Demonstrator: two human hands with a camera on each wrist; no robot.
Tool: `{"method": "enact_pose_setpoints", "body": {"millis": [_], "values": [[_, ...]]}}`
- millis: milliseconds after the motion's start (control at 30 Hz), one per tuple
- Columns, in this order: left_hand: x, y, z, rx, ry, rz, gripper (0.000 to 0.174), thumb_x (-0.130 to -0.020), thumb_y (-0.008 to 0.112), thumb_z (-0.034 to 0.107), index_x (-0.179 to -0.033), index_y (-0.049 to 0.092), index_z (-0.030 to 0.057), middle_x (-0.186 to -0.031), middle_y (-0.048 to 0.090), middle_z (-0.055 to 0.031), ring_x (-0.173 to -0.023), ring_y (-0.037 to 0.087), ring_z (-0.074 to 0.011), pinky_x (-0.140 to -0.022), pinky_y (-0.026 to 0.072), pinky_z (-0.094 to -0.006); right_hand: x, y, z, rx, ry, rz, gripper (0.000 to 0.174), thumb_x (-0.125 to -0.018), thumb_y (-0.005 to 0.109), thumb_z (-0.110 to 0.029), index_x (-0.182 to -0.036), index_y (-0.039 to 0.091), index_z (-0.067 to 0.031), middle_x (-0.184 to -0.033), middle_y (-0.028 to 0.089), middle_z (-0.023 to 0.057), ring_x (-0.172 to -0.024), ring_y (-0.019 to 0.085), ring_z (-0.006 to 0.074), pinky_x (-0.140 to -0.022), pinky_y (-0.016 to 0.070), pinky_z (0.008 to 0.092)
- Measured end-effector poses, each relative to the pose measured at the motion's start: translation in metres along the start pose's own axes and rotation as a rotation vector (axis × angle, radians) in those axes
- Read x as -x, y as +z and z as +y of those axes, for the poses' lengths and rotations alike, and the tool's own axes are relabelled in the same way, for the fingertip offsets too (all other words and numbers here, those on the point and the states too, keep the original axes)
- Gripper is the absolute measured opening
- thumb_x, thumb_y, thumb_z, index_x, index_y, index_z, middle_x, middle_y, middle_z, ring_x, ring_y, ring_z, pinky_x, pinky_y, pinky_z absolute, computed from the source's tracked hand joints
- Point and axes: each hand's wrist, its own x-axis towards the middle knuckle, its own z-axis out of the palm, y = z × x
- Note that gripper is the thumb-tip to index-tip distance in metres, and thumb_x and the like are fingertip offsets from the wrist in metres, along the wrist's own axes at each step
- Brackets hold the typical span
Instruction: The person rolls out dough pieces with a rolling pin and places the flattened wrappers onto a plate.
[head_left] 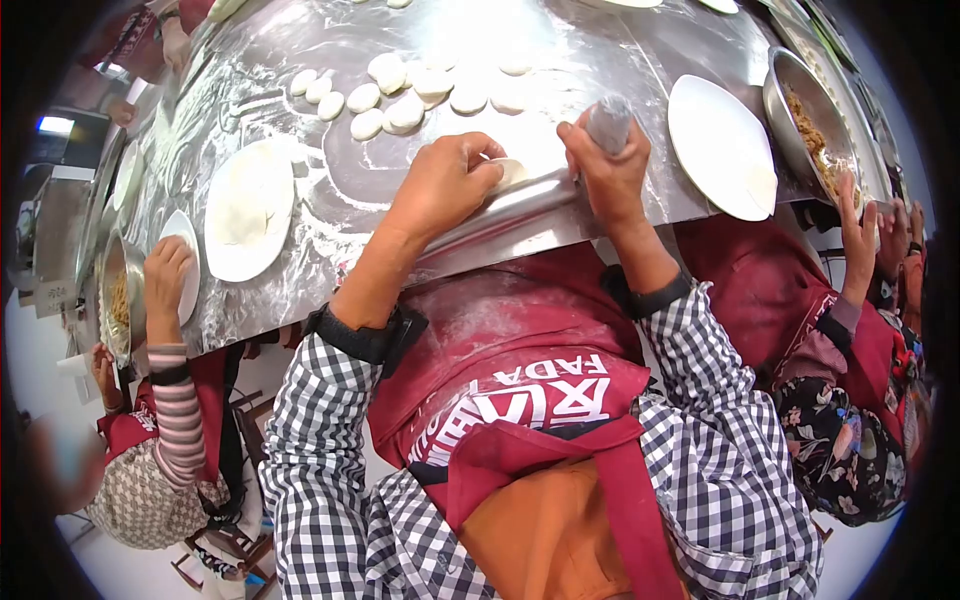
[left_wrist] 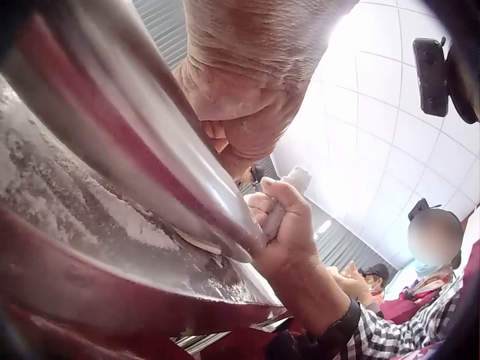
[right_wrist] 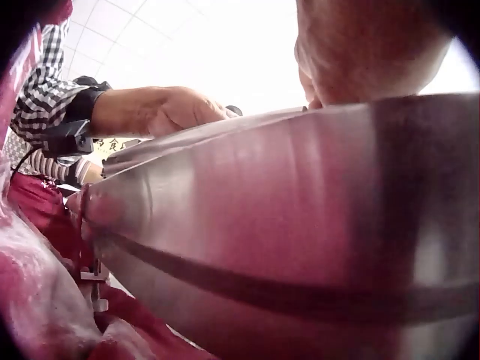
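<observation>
In the head view my left hand [head_left: 447, 188] pinches the edge of a flat pale dough round [head_left: 513, 172] between thumb and fingers. My right hand [head_left: 612, 175] is curled round a greyish rod [head_left: 609, 124], whose end sticks up out of the fist. A shiny rounded metal bar [head_left: 520, 203] lies between the two hands near the table's front edge; whether it joins the rod I cannot tell. The left wrist view shows my right hand [left_wrist: 289, 232] gripping the rod [left_wrist: 276, 219] beside the end of this bar [left_wrist: 161, 139].
Several dough rounds [head_left: 403, 114] lie beyond my hands on the floured steel table [head_left: 350, 165]. One white plate [head_left: 250, 210] stands to the left, another [head_left: 720, 145] to the right. Past the right plate is a metal bowl of filling [head_left: 815, 125]. People's arms [head_left: 165, 275] reach in from both sides.
</observation>
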Motion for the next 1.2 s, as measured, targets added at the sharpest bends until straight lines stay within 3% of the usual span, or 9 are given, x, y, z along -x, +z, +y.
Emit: {"method": "enact_pose_setpoints", "body": {"millis": [133,267,467,567,767,867,967,1067,1200], "values": [[0.000,0.002,0.000,-0.056,0.001,0.028,0.025,-0.074,0.057,0.020,-0.089,0.066,0.0022,-0.071,0.064,-0.0167,-0.068,0.063,-0.0261,-0.066,0.0482,-0.0346,-0.002,-0.001,0.007,0.044,-0.043,-0.017,0.016,-0.071,0.068,-0.008,-0.073,0.052,-0.0038,-0.059,0.055,-0.0004,-0.050,0.049,0.0065,-0.047,0.0404,0.0241],[0.003,0.002,-0.002,-0.134,0.033,0.018,0.024,-0.074,0.058,0.020,-0.086,0.067,0.0014,-0.071,0.064,-0.0152,-0.066,0.063,-0.0239,-0.065,0.0480,-0.0334,0.019,-0.013,-0.002,-0.054,0.078,-0.020,0.017,-0.071,0.069,-0.006,-0.073,0.052,-0.0036,-0.060,0.055,-0.0002,-0.050,0.050,0.0065,-0.047,0.0404,0.0231],[-0.002,0.002,-0.028,0.292,-0.052,-0.015,0.025,-0.073,0.060,0.018,-0.090,0.066,0.0004,-0.072,0.064,-0.0158,-0.066,0.062,-0.0240,-0.065,0.0479,-0.0325,0.036,-0.020,-0.010,-0.097,0.086,-0.009,0.017,-0.071,0.069,-0.005,-0.073,0.052,-0.0032,-0.060,0.054,0.0002,-0.049,0.050,0.0066,-0.047,0.0399,0.0229],[0.000,0.005,-0.021,0.099,0.037,0.006,0.027,-0.074,0.058,0.019,-0.092,0.065,0.0002,-0.072,0.064,-0.0168,-0.066,0.063,-0.0258,-0.066,0.0482,-0.0329,0.019,-0.013,-0.001,-0.033,0.077,-0.027,0.017,-0.071,0.069,-0.006,-0.072,0.052,-0.0032,-0.059,0.053,-0.0001,-0.049,0.050,0.0065,-0.047,0.0399,0.0232],[-0.001,0.001,0.004,-0.052,-0.044,0.032,0.029,-0.074,0.057,0.023,-0.091,0.066,0.0014,-0.074,0.064,-0.0189,-0.071,0.064,-0.0309,-0.068,0.0483,-0.0361,-0.008,0.005,0.010,-0.009,-0.014,-0.008,0.017,-0.071,0.069,-0.009,-0.073,0.052,-0.0040,-0.058,0.053,-0.0007,-0.050,0.049,0.0064,-0.047,0.0402,0.0229],[0.002,0.003,0.002,-0.092,-0.009,0.016,0.023,-0.079,0.059,0.018,-0.089,0.063,-0.0017,-0.065,0.058,-0.0051,-0.061,0.051,-0.0090,-0.057,0.0421,-0.0249,-0.002,0.000,0.006,-0.022,0.002,-0.021,0.017,-0.071,0.069,-0.008,-0.074,0.052,-0.0036,-0.059,0.054,-0.0009,-0.050,0.049,0.0063,-0.047,0.0399,0.0229],[0.004,0.004,-0.005,-0.101,0.037,0.008,0.022,-0.076,0.061,0.016,-0.088,0.063,-0.0020,-0.066,0.060,-0.0055,-0.062,0.053,-0.0094,-0.058,0.0426,-0.0249,0.016,-0.011,0.003,-0.056,0.052,-0.028,0.016,-0.072,0.069,-0.006,-0.074,0.053,-0.0032,-0.059,0.054,-0.0009,-0.049,0.049,0.0061,-0.046,0.0395,0.0227],[0.002,0.006,-0.015,0.001,-0.006,0.010,0.026,-0.072,0.062,0.020,-0.091,0.066,0.0019,-0.074,0.064,-0.0170,-0.068,0.063,-0.0254,-0.066,0.0478,-0.0329,0.035,-0.020,-0.002,-0.090,0.073,-0.014,0.016,-0.071,0.069,-0.004,-0.073,0.053,-0.0035,-0.060,0.054,-0.0007,-0.049,0.049,0.0060,-0.046,0.0393,0.0220],[0.004,0.006,-0.017,0.420,-0.079,0.025,0.027,-0.073,0.063,0.018,-0.092,0.063,-0.0013,-0.071,0.063,-0.0131,-0.066,0.060,-0.0170,-0.064,0.0466,-0.0295,0.044,-0.023,-0.005,-0.130,0.087,-0.012,0.016,-0.070,0.069,-0.004,-0.073,0.053,-0.0037,-0.060,0.054,-0.0010,-0.049,0.049,0.0055,-0.046,0.0395,0.0219]]}}
